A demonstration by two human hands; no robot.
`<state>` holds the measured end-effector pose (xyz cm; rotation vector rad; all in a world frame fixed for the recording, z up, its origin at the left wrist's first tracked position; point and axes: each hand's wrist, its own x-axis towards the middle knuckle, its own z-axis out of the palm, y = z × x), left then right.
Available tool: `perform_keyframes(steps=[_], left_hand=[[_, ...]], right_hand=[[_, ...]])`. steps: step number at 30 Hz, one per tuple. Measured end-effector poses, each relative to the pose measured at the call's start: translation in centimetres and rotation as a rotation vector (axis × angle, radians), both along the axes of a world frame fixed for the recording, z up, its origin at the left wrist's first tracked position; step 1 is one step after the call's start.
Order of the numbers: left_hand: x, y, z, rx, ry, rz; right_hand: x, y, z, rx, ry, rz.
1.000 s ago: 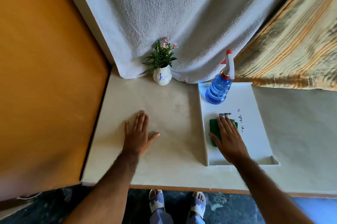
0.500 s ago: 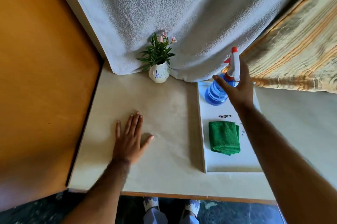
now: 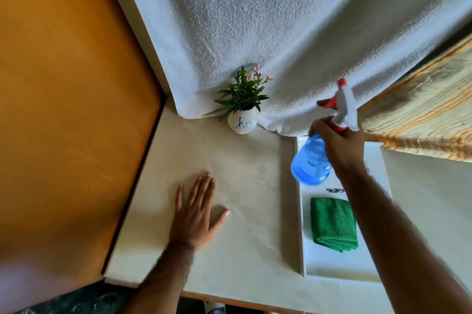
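Observation:
My right hand (image 3: 339,145) grips the neck of a blue spray bottle (image 3: 310,160) with a white and red trigger head, holding it lifted and tilted above the far end of a white tray (image 3: 339,265). A finger reaches the red trigger. A folded green cloth (image 3: 333,224) lies on the tray, below the bottle. Between bottle and cloth a small dark smudge (image 3: 335,190) marks the tray. My left hand (image 3: 195,214) rests flat on the cream tabletop (image 3: 250,173), fingers straight and spread, left of the tray.
A small white pot with a green plant and pink flowers (image 3: 242,107) stands at the back of the table against a hanging white towel (image 3: 255,32). An orange panel (image 3: 63,109) bounds the left side. A striped yellow fabric (image 3: 421,122) lies at the right.
My right hand left the green cloth, reached to the spray bottle, took hold of its neck and lifted it off the tray. My left hand stayed flat on the table.

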<state>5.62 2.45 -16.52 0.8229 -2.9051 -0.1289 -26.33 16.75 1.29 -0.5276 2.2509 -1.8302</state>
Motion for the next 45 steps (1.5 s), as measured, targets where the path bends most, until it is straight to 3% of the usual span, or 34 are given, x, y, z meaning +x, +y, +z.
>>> perform_keyframes(steps=[4, 8, 18, 26, 33, 45], left_hand=[[0.1, 0.1, 0.1, -0.006, 0.015, 0.001], [0.0, -0.1, 0.0, 0.0, 0.031, -0.001], [0.0, -0.2, -0.3, 0.024, 0.023, 0.005], [0.1, -0.3, -0.3, 0.024, 0.016, 0.008], [0.2, -0.1, 0.2, 0.005, 0.026, 0.014], [0.2, -0.1, 0.1, 0.019, 0.013, 0.003]], right_hand=[[5.3, -3.7, -0.8, 0.242, -0.155, 0.219], [8.3, -6.5, -3.2, 0.413, -0.242, 0.284], [7.6, -10.8, -4.1, 0.692, -0.167, 0.219], [7.4, -11.0, -4.7, 0.76, -0.224, 0.255], [7.4, -9.2, -5.0, 0.671, -0.322, 0.224], [2.0, -1.7, 2.2, 0.038, 0.036, -0.184]])
